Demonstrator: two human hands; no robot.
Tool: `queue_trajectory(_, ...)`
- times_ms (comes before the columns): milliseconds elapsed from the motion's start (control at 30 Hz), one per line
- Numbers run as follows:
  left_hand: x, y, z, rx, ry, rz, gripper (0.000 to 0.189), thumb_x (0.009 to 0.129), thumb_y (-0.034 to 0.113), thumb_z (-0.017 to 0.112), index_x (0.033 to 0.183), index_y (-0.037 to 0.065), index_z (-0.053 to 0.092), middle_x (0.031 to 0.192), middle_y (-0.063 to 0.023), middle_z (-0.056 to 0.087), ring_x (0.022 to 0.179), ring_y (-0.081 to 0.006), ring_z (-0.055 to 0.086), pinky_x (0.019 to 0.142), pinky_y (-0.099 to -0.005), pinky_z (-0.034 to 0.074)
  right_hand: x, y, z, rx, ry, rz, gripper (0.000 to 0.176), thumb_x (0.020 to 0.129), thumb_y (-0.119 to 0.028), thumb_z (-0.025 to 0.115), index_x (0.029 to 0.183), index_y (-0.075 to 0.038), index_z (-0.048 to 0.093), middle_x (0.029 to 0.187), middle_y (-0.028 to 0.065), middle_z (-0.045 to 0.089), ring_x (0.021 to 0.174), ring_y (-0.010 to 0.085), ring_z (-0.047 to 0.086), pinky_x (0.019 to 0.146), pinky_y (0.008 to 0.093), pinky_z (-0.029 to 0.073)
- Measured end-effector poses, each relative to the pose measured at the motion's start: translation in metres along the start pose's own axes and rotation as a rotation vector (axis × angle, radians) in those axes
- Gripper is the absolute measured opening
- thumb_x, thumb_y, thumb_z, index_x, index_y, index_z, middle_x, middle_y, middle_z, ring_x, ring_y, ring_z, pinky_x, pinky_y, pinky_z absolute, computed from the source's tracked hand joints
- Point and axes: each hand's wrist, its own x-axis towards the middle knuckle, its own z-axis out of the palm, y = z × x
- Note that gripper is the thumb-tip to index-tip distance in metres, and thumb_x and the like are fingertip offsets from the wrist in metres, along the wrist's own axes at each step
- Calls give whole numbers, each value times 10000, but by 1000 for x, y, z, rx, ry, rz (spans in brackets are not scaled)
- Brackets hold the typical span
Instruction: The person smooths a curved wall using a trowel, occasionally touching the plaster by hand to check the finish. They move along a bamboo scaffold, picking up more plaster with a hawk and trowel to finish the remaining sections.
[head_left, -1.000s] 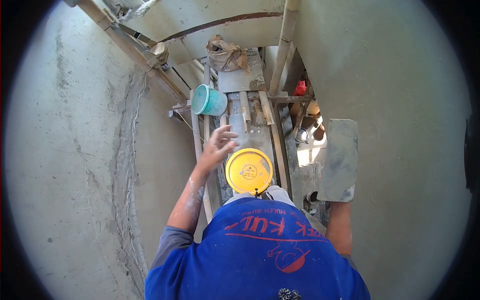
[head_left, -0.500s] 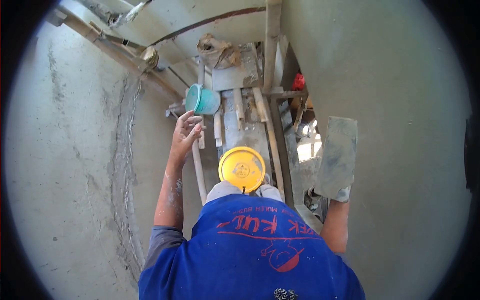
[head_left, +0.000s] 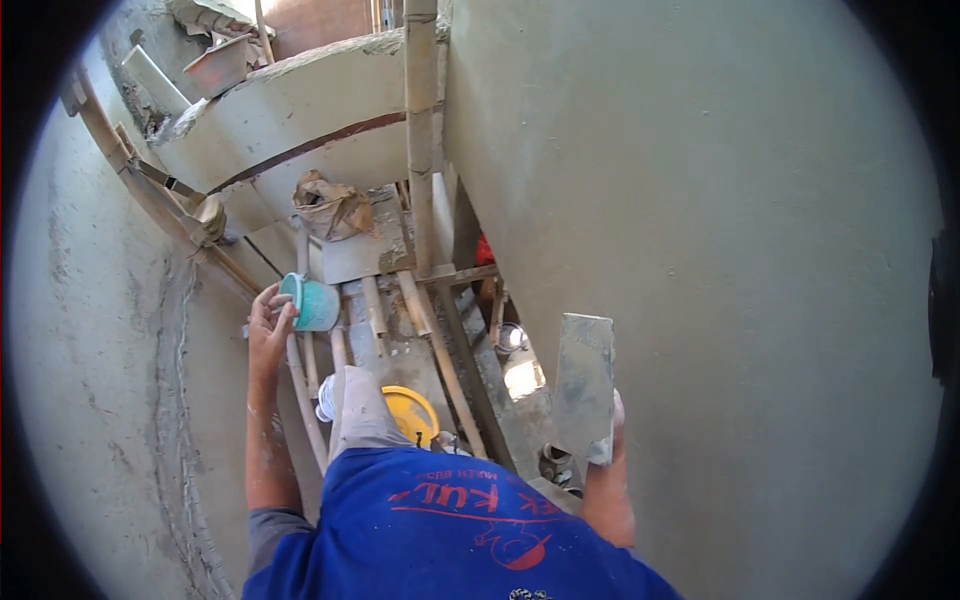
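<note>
My right hand [head_left: 617,410] grips a plastering float [head_left: 584,385], a flat, grey-smeared rectangular board held upright near the right wall. Most of that hand is hidden behind the board. My left hand [head_left: 270,318] is raised with its fingers bent and the thumb apart. In this view its fingertips overlap the rim of a turquoise bucket [head_left: 318,305], which lies tilted with its mouth toward the hand. Below, a yellow lid [head_left: 412,415] shows partly behind my raised leg.
A crumpled brown sack [head_left: 332,208] sits on a board [head_left: 365,245] over bamboo poles [head_left: 412,302]. An upright pole [head_left: 420,100] stands ahead. Plastered walls rise at the left and right [head_left: 760,300]. A gap [head_left: 522,378] opens beside the planks. Another basin [head_left: 218,68] rests on the far ledge.
My view has swung up and to the right. One leg has lifted forward, covering part of the yellow lid. My left hand has come closer to the turquoise bucket; the float stays in my right hand.
</note>
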Motion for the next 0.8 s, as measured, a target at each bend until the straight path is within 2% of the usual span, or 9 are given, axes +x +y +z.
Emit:
queue_trajectory(33, 8, 5, 8, 7, -12, -5, 496, 954, 129, 610, 1383, 2, 396, 1149, -80, 573, 932, -116, 590, 755, -233, 487, -2, -7, 1, -53, -25, -13, 400, 952, -276, 571, 1213, 27, 556, 1050, 109, 664, 870, 175, 669, 729, 292, 569)
queue_trajectory(133, 33, 43, 68, 195, -182, 148, 624, 925, 209, 661, 1424, -14, 360, 1339, -190, 503, 1184, -247, 546, 960, -355, 479, -18, -17, -1, -158, 11, -129, 454, 938, -341, 601, 1197, 31, 571, 1020, 86, 668, 840, 138, 654, 697, 248, 541)
queue_trajectory(233, 48, 94, 170, 411, -333, 567, 762, 866, 255, 713, 1442, -52, 320, 1454, -272, 374, 1380, -340, 354, 1146, -426, 271, -45, -15, -4, -162, 135, -173, 469, 934, -365, 594, 1185, 31, 584, 1006, 81, 666, 831, 137, 648, 693, 250, 530)
queue_trajectory(267, 51, 106, 206, 475, -381, 716, 830, 847, 214, 726, 1490, -15, 254, 1522, -243, 299, 1433, -336, 268, 1164, -444, 220, -53, -13, -4, -152, 187, -180, 471, 933, -370, 591, 1180, 31, 589, 1000, 80, 665, 827, 136, 645, 691, 252, 526)
queue_trajectory(333, 40, 139, 281, 373, -526, 922, 944, 803, 273, 761, 1491, -52, 202, 1559, -271, 180, 1466, -385, 151, 1191, -462, 141, -69, -9, -6, -154, 261, -202, 463, 934, -368, 580, 1176, 26, 595, 989, 74, 662, 824, 138, 640, 690, 260, 520)
queue_trajectory(433, 19, 192, 370, 476, -603, 1081, 1068, 831, 526, 678, 1511, -50, 89, 1581, -272, 33, 1482, -388, 20, 1193, -487, 101, -91, -7, 5, -198, 365, -277, 436, 940, -349, 560, 1175, 16, 602, 977, 63, 658, 825, 139, 634, 689, 267, 511)
queue_trajectory(533, 31, 199, 446, 357, -622, 1177, 1090, 842, 659, 572, 1517, -40, 78, 1594, -244, -16, 1485, -378, -31, 1173, -559, 56, -110, -2, -1, -209, 502, -348, 413, 953, -328, 530, 1184, 6, 604, 979, 62, 661, 825, 153, 638, 696, 279, 517)
queue_trajectory(633, 30, 191, 475, 292, -558, 1168, 1083, 851, 673, 541, 1515, -45, 75, 1593, -246, -42, 1483, -381, -53, 1167, -570, 15, -120, 0, -2, -26, 686, -365, 396, 964, -306, 504, 1197, 0, 600, 995, 76, 667, 833, 180, 652, 716, 301, 537)
queue_trajectory(800, 11, 200, 473, 306, -587, 1140, 1042, 859, 604, 589, 1517, -36, 95, 1591, -256, -27, 1484, -381, -67, 1165, -560, -31, -124, 22, -9, 121, 800, -485, 406, 964, -300, 497, 1219, 2, 588, 1033, 102, 673, 873, 212, 670, 760, 335, 561)
